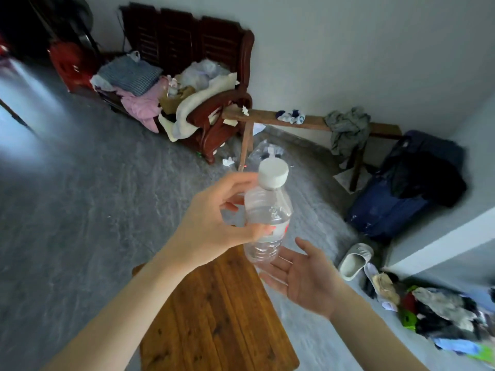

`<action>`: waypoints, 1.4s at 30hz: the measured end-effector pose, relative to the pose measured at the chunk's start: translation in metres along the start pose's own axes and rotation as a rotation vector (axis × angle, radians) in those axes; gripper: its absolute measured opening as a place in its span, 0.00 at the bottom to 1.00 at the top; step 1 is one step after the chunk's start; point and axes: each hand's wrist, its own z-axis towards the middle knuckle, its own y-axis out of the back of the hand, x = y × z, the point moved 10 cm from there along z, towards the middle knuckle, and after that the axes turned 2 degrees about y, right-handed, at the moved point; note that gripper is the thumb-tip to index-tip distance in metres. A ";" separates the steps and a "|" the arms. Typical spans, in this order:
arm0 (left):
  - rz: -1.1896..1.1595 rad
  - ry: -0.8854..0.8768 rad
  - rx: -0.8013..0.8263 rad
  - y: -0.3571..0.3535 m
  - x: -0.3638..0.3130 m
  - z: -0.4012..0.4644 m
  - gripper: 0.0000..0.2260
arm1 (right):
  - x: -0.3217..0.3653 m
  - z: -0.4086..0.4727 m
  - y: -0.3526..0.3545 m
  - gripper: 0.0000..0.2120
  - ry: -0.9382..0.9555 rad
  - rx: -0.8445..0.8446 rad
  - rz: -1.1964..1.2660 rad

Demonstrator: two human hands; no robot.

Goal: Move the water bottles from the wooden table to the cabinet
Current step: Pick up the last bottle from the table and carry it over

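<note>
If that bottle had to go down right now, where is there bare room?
The brown wooden table top below both hands shows bare boards. The grey floor left of it is open. The dark red wooden armchair and the right-hand floor by the white slipper are cluttered.

Clear glossy plastic bottle [267,218], wooden table [217,311]

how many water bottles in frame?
1. The water bottle is held up in the left hand, above the wooden table, with the open right hand just below. Others may be out of view.
</note>
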 end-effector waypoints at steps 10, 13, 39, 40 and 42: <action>-0.047 -0.219 0.225 -0.026 -0.138 0.002 0.32 | 0.025 -0.134 -0.005 0.30 0.237 -0.065 0.080; -0.076 -0.299 0.318 -0.049 -0.170 0.003 0.34 | 0.023 -0.174 0.008 0.30 0.343 -0.113 0.155; -0.484 -0.850 1.267 -0.303 -0.501 -0.390 0.29 | -0.288 -0.609 0.163 0.30 1.203 -0.606 0.797; -0.506 -0.856 1.314 -0.306 -0.512 -0.419 0.31 | -0.310 -0.626 0.163 0.29 1.243 -0.616 0.824; -0.536 -0.864 1.398 -0.312 -0.528 -0.474 0.34 | -0.357 -0.656 0.161 0.29 1.313 -0.637 0.881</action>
